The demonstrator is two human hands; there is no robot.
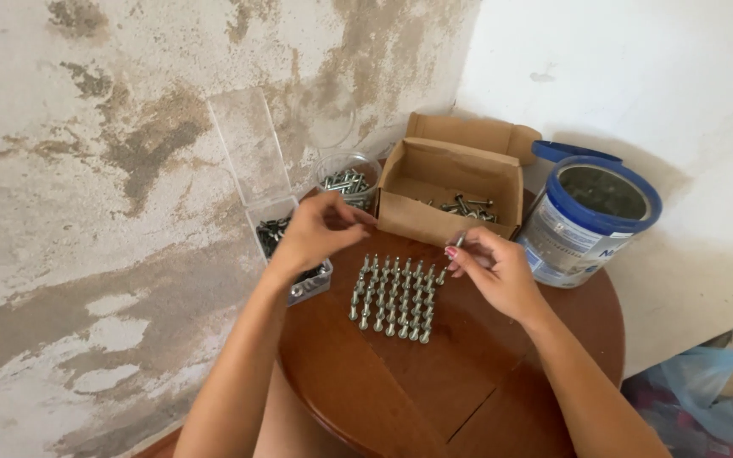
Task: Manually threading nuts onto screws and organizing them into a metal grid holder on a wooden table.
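Silver-grey bolts (392, 297) stand in rows on the red-brown table (468, 382). The box (451, 191) is plain brown cardboard; the can (587, 225) has a blue rim.

1. A corner was formed by two walls.
2. The left wall (86, 212) was stained and flaking, with grey and brown patches.
3. The right wall (638, 76) was painted plain white.
4. A round brown wooden table (400, 390) was set in the corner.
5. Soft, even daylight was cast throughout.
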